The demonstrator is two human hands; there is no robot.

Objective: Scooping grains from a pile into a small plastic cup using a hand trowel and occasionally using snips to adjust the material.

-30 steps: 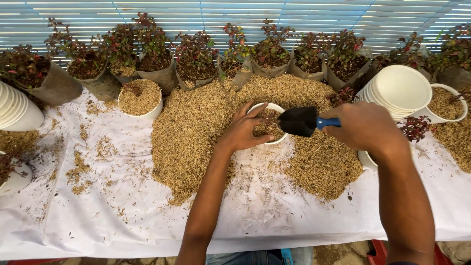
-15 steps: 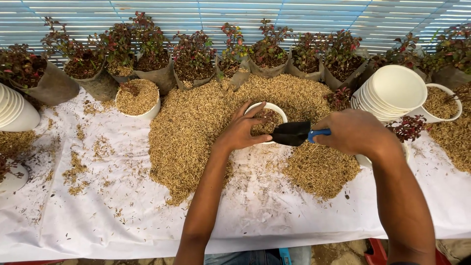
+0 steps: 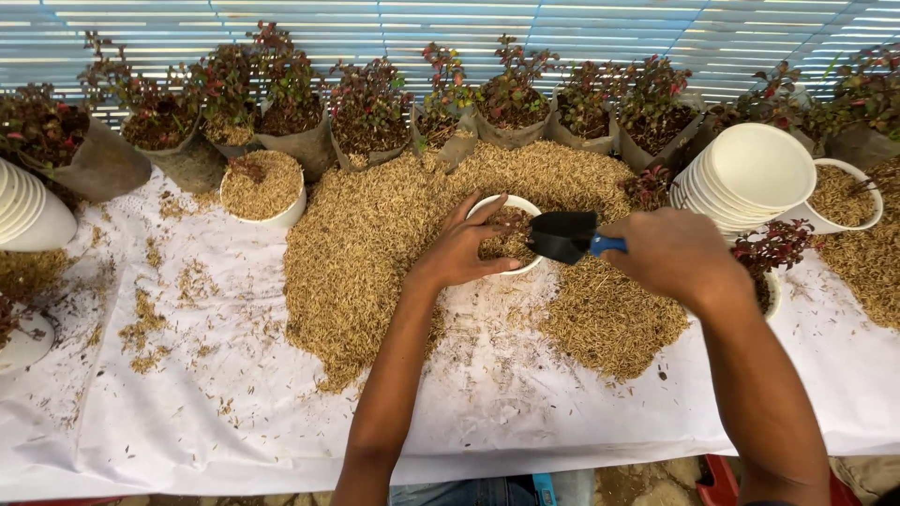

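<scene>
My left hand [image 3: 465, 248] rests on the near rim of a white pot [image 3: 503, 202] that sits in a big heap of tan husks [image 3: 375, 244]; husks partly fill the pot. My right hand [image 3: 680, 258] grips the blue handle of a small black scoop [image 3: 562, 234], whose blade hangs at the pot's right edge. Both forearms reach in from the bottom of the view.
A white sheet [image 3: 206, 394] covers the table. A row of red-leaved plants in grey bags [image 3: 281, 103] lines the back. A filled white pot [image 3: 261, 192] stands back left, stacked white pots [image 3: 750, 178] to the right, more stacked pots [image 3: 28, 211] at far left.
The scoop has dropped slightly and moved left toward the pot's rim. My left hand stays on the pot.
</scene>
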